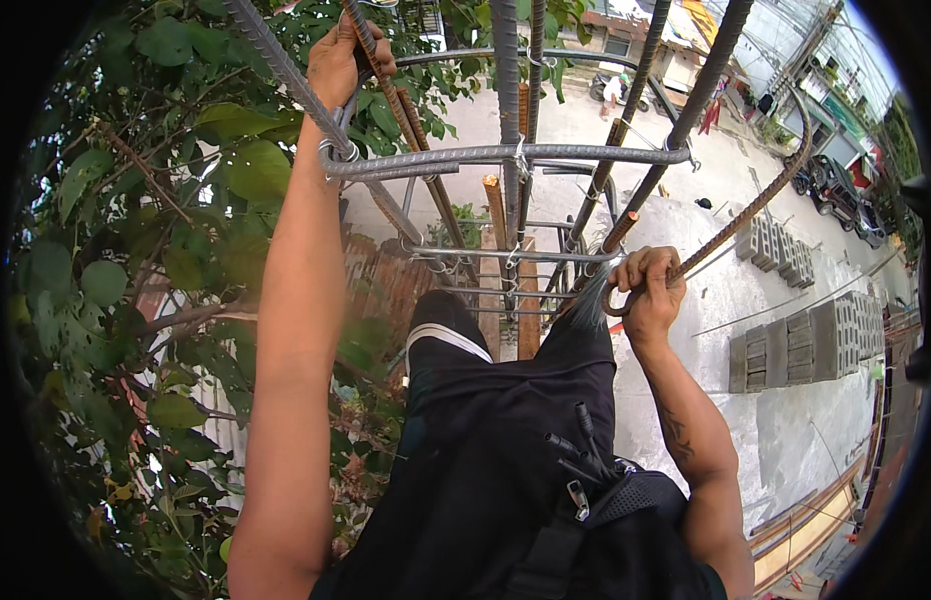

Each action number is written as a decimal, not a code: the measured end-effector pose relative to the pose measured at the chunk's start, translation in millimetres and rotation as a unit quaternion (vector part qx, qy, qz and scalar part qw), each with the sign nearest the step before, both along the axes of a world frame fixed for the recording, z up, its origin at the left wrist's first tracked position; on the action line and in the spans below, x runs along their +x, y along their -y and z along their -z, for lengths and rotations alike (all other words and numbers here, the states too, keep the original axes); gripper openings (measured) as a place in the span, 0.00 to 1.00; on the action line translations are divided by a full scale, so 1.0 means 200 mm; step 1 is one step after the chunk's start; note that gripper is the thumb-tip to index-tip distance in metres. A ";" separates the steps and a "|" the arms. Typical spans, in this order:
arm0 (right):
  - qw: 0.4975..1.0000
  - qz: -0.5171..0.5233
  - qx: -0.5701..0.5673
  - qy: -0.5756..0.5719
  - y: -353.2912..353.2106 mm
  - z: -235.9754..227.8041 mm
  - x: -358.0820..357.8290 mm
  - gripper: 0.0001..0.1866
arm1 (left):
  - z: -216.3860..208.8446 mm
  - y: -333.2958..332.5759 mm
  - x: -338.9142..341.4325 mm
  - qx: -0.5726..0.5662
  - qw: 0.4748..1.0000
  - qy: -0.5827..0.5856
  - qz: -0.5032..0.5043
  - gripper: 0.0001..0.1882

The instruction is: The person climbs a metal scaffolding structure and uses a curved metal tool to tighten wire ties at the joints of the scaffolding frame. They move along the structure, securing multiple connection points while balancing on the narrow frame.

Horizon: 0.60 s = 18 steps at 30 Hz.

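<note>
A cage of ribbed steel bars (506,100) rises in front of me, ringed by horizontal steel ties (486,156) bound with wire. My left hand (348,58) is raised high and grips a rusty vertical bar (401,110) at the top left. Lower right, my right hand (648,292) is closed around a long rusty bar with a hooked end (746,215) that stretches up to the right. My black-trousered leg (506,430) and dark shoe (441,315) rest against the cage. Tools (581,465) stick out of a belt pouch at my waist.
Leafy tree branches (156,250) crowd the left side. Far below to the right lie a concrete slab (706,300), stacks of grey blocks (816,340), a street, parked vehicles (836,185) and a distant person (614,90). A brick wall (386,285) stands below the cage.
</note>
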State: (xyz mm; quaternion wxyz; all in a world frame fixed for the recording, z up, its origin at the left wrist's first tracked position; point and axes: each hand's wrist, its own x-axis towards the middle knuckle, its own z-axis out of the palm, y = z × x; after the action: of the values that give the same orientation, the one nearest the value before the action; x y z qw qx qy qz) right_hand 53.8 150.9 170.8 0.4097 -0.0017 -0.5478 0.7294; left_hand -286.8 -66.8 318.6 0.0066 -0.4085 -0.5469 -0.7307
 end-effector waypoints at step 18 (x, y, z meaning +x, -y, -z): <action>0.975 -0.106 0.196 0.004 0.15 -0.19 0.13 0.14 | 0.23 0.43 0.59 0.217 0.931 0.059 -0.287 0.25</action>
State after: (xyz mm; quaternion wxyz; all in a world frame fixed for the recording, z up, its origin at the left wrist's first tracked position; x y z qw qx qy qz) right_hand 79.6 120.5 209.1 0.3200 0.1337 -0.6789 0.6471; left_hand -169.4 -152.5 272.5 0.2719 -0.1793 -0.4686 -0.8212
